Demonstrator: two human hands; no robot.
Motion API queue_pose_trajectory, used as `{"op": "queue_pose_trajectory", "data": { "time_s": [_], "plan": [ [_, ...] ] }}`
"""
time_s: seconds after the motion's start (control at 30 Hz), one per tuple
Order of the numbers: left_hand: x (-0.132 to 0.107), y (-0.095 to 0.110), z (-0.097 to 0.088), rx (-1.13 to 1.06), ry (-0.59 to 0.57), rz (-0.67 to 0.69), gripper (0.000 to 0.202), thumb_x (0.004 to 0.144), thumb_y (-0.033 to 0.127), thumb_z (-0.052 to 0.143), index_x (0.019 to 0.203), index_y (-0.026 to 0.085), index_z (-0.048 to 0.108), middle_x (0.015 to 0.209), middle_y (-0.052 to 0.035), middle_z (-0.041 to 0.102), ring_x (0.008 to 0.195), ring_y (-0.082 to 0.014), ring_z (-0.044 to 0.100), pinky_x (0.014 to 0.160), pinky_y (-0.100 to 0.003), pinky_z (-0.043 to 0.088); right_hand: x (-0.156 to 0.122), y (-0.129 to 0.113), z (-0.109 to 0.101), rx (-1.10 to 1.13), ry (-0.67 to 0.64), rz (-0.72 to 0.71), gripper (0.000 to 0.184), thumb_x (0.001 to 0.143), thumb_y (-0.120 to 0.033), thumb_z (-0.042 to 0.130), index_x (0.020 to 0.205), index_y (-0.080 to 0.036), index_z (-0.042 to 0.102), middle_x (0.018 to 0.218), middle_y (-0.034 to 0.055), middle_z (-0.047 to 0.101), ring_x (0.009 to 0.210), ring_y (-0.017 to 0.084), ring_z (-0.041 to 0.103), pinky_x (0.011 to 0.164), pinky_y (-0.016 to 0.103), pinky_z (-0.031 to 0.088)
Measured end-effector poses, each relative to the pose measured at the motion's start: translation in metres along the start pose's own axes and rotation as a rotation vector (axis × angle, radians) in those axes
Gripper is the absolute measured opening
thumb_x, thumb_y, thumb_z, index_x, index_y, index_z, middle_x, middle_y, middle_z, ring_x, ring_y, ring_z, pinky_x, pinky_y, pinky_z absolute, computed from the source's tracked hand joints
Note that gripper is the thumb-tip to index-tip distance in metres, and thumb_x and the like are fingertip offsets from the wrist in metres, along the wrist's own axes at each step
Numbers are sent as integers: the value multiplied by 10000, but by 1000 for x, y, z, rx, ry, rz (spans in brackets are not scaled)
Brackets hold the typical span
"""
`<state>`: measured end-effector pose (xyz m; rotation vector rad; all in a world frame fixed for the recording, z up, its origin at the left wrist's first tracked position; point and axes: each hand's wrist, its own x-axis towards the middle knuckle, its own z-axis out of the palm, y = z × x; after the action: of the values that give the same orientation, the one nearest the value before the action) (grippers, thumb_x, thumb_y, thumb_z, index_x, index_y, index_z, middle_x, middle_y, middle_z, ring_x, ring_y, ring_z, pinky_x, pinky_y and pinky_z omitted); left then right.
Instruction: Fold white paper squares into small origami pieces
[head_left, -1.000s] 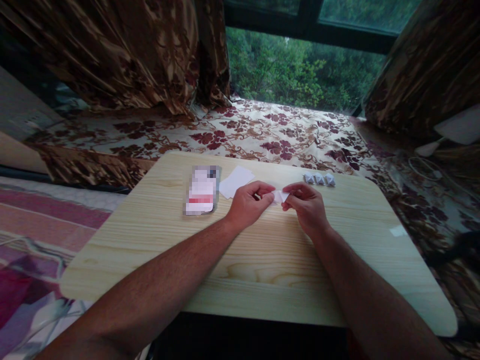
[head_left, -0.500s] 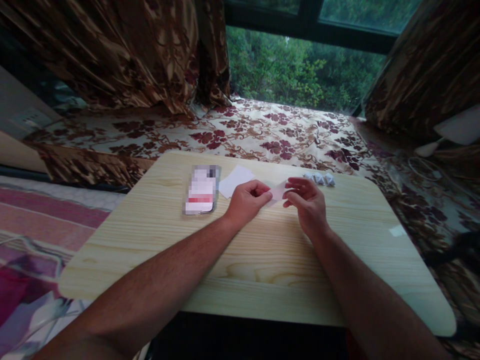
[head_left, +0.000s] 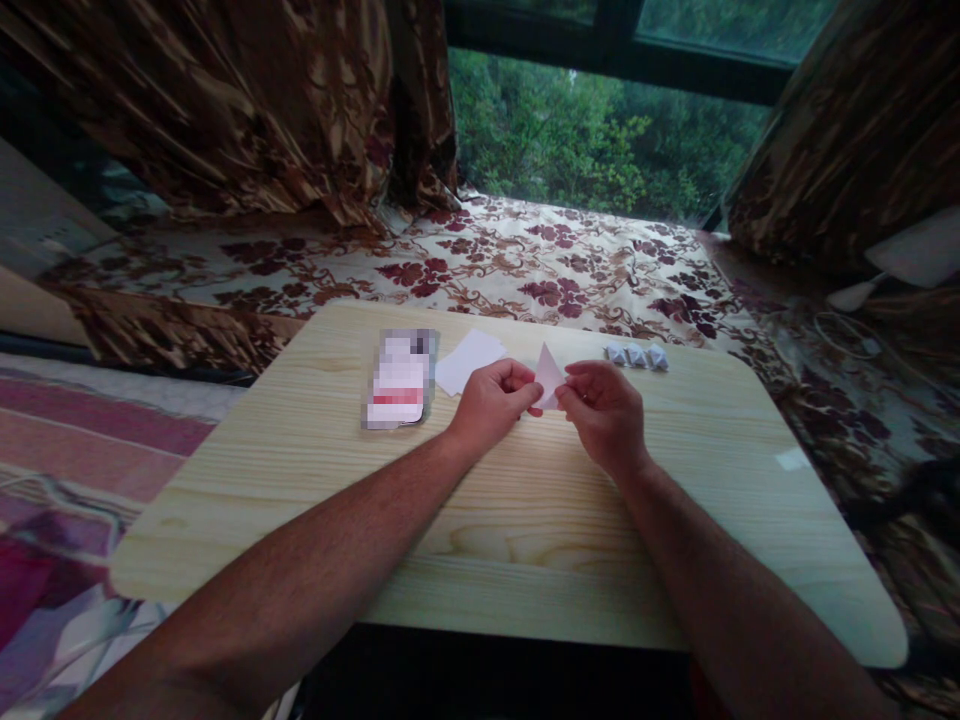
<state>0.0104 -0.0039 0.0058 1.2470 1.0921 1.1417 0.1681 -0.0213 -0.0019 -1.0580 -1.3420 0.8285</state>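
A small piece of white paper (head_left: 550, 372), folded to a triangle with its point up, is held between my two hands above the table. My left hand (head_left: 496, 400) pinches its left lower corner between thumb and fingers. My right hand (head_left: 606, 408) grips the right lower corner the same way. Behind my left hand lie some flat white paper sheets (head_left: 469, 360), partly overlapping. Just beyond my right hand, several small folded white paper shapes (head_left: 636, 356) sit in a row.
A blurred-out phone-like object (head_left: 399, 380) lies left of the sheets on the pale wooden table (head_left: 480, 520). A small white patch (head_left: 792, 459) is near the table's right edge. Behind the table runs a floral-covered window ledge (head_left: 555, 265), with curtains (head_left: 322, 110) on both sides.
My right hand has closed on the paper's right side, its fingers loose around it before. The paper has turned from lying slanted to standing as an upright triangle.
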Motion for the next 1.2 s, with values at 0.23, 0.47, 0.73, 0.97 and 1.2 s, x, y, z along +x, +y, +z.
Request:
{"op": "queue_pose_trajectory", "data": {
  "time_s": [0.23, 0.47, 0.73, 0.97, 1.2],
  "plan": [
    [-2, 2, 0, 17, -33, 4, 207, 727, 308, 720, 761, 146, 596, 597, -4, 662, 497, -121, 631, 421, -189, 403, -1, 2, 0, -10, 16, -24, 136, 776, -234, 720, 902, -213, 672, 769, 4, 686, 631, 138, 634, 560, 266, 498],
    [-3, 4, 0, 36, -31, 7, 111, 736, 247, 663, 717, 147, 620, 589, 4, 654, 472, -94, 576, 442, -193, 444, 0, 3, 0, 3, 14, -19, 157, 767, -200, 704, 915, -230, 659, 758, -6, 698, 625, 149, 644, 579, 279, 504],
    [-4, 6, 2, 57, 26, 0, 70, 692, 203, 652, 663, 144, 629, 563, 12, 639, 468, -96, 564, 444, -198, 430, -1, 3, 0, -69, 15, -36, 148, 772, -232, 699, 913, -233, 652, 756, 0, 695, 639, 161, 650, 600, 291, 519],
    [-4, 7, 0, 144, 61, 39, 130, 700, 209, 641, 597, 156, 581, 513, 24, 596, 473, -91, 522, 459, -199, 377, -4, 0, -2, -213, 3, -87, 139, 789, -226, 687, 924, -235, 657, 755, 4, 694, 646, 161, 650, 600, 291, 517],
    [-3, 2, -1, 194, 64, 82, 150, 709, 241, 639, 595, 165, 579, 522, 28, 584, 484, -92, 489, 466, -210, 346, -3, -1, -2, -198, -2, -86, 135, 788, -232, 685, 920, -236, 655, 770, 9, 696, 664, 168, 656, 618, 299, 531]
  ]
}}
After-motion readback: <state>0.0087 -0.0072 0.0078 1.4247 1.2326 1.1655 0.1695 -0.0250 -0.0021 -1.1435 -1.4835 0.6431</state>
